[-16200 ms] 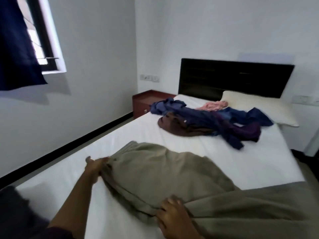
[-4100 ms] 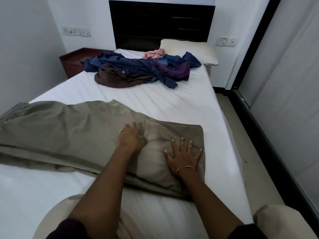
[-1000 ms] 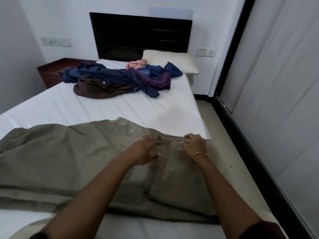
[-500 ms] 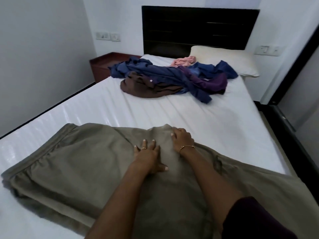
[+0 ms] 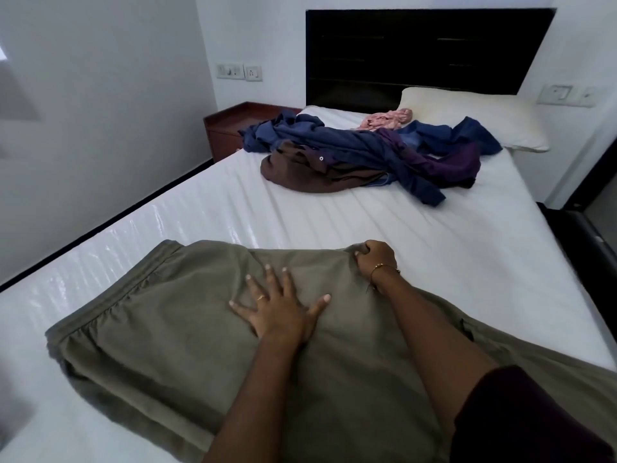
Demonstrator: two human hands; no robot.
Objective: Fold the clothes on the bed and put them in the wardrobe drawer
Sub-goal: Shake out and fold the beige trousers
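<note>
An olive-green garment (image 5: 173, 335) lies spread across the near part of the white bed (image 5: 253, 212), its elastic waistband to the left. My left hand (image 5: 280, 309) presses flat on its middle with fingers spread. My right hand (image 5: 375, 259) grips the garment's far edge, fingers curled round the cloth. A heap of unfolded clothes (image 5: 360, 155) in navy, brown and purple, with a pink piece (image 5: 387, 118) behind, lies near the head of the bed.
A cream pillow (image 5: 474, 116) rests against the dark headboard (image 5: 427, 51). A reddish bedside cabinet (image 5: 230, 128) stands at the left of the bed. A dark frame (image 5: 581, 235) runs along the floor on the right.
My right hand has moved right along the garment's far edge and taken hold of it. My left hand has spread flat on the cloth. The view has swung left over the last second.
</note>
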